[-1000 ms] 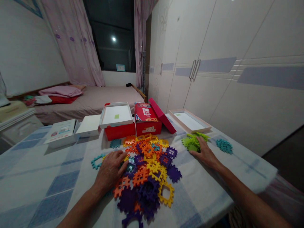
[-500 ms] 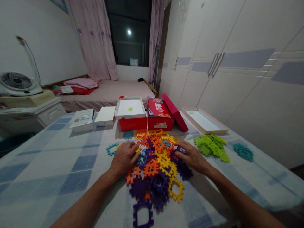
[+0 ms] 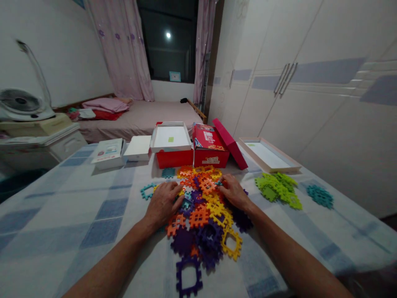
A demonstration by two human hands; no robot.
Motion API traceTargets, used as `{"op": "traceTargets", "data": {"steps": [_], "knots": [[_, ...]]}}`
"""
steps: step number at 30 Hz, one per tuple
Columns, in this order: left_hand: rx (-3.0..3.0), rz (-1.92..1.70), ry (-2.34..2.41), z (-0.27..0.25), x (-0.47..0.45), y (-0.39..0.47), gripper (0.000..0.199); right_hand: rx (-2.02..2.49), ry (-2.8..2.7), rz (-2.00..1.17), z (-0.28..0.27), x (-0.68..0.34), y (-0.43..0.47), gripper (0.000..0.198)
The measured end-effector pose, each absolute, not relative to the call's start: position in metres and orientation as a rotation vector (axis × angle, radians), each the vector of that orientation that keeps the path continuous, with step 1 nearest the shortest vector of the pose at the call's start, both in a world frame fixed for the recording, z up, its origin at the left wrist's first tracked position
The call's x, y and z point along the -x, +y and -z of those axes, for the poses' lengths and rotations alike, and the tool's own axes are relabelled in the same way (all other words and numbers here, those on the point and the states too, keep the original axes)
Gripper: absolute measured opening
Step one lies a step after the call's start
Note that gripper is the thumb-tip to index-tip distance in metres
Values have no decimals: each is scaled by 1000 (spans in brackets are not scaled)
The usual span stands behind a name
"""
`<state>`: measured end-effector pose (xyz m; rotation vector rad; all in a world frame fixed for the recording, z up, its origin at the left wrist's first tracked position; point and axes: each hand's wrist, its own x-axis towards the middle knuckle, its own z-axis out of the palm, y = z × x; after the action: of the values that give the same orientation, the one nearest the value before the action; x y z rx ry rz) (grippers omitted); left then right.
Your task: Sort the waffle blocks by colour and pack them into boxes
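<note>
A heap of flat notched plastic building pieces in orange, purple, yellow and teal spreads over the table, with an orange piece [image 3: 199,216] near its middle. My left hand [image 3: 165,202] lies over the left side of the heap, thumb apart from the fingers, holding nothing I can see. At the heap's upper right, my right hand [image 3: 235,191] has its thumb and fingers closed at a teal piece [image 3: 219,183], which is mostly hidden. A yellow frame piece [image 3: 231,243] and a purple frame piece [image 3: 189,276] lie nearer me.
Right of the heap are lime-green pieces [image 3: 279,189] and a small teal pile [image 3: 320,196]. Behind stand a red box [image 3: 211,157], a leaning red lid [image 3: 230,144], a white tray lid [image 3: 171,138] and white boxes [image 3: 138,149]. A shallow tray [image 3: 269,155] lies at right.
My right hand has moved left and away from me, from a purple piece at the heap's right edge to the teal piece. My left hand has stayed nearly still.
</note>
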<state>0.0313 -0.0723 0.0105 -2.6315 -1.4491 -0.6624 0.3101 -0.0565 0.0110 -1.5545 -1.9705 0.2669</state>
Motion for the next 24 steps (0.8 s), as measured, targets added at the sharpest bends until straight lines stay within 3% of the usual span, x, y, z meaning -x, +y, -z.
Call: {"op": "traceTargets", "data": {"steps": [8,16,24], "knots": [[2542,853,-1615,-13,-31,-72,28,1511,-1787,-365,-38,-314,-61,19],[2408,1486,-1723,-22,-18,-61,37,1412,-2095,-258,-67,-276,-70,19],[2370,1545,-1712,-14,-10,-53,37,1189,-2543,-516,-60,-215,-89,15]]}}
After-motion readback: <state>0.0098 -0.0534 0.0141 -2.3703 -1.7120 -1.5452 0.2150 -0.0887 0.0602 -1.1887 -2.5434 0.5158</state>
